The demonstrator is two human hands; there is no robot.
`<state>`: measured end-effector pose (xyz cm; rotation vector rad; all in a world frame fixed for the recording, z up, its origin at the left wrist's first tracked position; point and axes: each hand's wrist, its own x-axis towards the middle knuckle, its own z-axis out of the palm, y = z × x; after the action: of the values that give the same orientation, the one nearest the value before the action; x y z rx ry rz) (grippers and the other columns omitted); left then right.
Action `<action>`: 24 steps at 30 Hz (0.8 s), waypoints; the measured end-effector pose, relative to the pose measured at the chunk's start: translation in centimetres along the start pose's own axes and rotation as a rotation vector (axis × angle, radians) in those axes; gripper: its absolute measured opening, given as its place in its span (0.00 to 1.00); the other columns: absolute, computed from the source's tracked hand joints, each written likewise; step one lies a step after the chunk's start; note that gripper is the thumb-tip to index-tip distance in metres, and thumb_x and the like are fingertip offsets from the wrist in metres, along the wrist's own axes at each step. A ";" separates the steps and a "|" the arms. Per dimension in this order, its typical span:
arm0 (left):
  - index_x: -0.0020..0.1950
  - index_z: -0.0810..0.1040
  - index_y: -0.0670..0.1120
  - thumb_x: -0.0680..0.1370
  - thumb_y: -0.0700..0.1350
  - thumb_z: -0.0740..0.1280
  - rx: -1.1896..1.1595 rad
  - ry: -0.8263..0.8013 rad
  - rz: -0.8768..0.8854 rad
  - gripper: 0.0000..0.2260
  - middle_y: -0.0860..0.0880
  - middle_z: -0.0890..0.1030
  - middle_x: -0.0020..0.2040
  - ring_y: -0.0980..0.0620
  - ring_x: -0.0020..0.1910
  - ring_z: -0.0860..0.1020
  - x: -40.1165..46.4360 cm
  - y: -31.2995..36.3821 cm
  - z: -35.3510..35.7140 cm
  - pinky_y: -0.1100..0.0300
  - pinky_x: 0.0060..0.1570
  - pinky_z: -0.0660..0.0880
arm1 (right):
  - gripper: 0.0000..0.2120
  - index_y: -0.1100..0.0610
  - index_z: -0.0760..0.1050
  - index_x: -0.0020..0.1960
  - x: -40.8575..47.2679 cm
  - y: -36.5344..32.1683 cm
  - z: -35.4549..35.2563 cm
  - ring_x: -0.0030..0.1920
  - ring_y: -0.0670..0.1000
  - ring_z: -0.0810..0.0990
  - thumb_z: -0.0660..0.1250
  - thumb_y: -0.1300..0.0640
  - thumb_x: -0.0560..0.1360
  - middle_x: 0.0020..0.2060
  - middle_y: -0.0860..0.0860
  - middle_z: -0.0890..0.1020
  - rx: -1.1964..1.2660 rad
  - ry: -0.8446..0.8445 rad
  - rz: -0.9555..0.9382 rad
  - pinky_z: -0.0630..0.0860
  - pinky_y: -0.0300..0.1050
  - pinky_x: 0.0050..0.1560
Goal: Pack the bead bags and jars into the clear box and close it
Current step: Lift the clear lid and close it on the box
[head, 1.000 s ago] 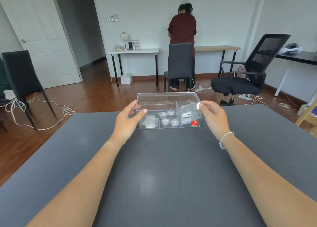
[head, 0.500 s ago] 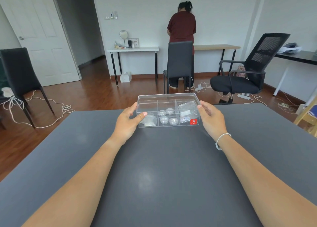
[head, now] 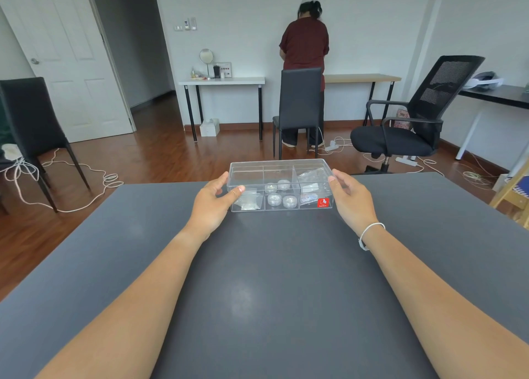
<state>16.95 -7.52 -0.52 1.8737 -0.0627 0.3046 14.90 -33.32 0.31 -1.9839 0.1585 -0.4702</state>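
The clear box (head: 249,172) stands near the far edge of the dark grey table (head: 272,278), its lid lying flat on top. Inside, several small round jars (head: 274,199) fill the middle compartments. Bead bags lie in the left compartment (head: 247,202) and the right ones (head: 310,176). A red sticker (head: 323,202) marks the front right corner. My left hand (head: 210,204) holds the box's left end, thumb on the lid's front corner. My right hand (head: 353,199) is at the right end, thumb tip on the lid's corner.
The table's far edge runs just behind the box. Beyond it are a black dining chair (head: 299,106), a person (head: 305,49) standing with their back to me, a black office chair (head: 406,132), another chair (head: 31,126) at left, and cables on the wooden floor.
One second ago the lid was tilted up above the box between my hands. It has come down flat onto the box, and both hands have stayed at the ends.
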 end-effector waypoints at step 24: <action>0.69 0.67 0.49 0.72 0.50 0.70 -0.073 0.001 -0.023 0.26 0.50 0.72 0.68 0.54 0.65 0.70 -0.1 0.4 0.0 0.63 0.58 0.65 | 0.22 0.50 0.63 0.69 0.1 -0.1 0.2 0.69 0.55 0.66 0.57 0.48 0.77 0.71 0.52 0.67 -0.041 -0.027 -0.001 0.69 0.56 0.66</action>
<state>16.76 -7.66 -0.20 1.8010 -0.0508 0.2838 15.02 -33.15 0.29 -2.0294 0.1518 -0.4437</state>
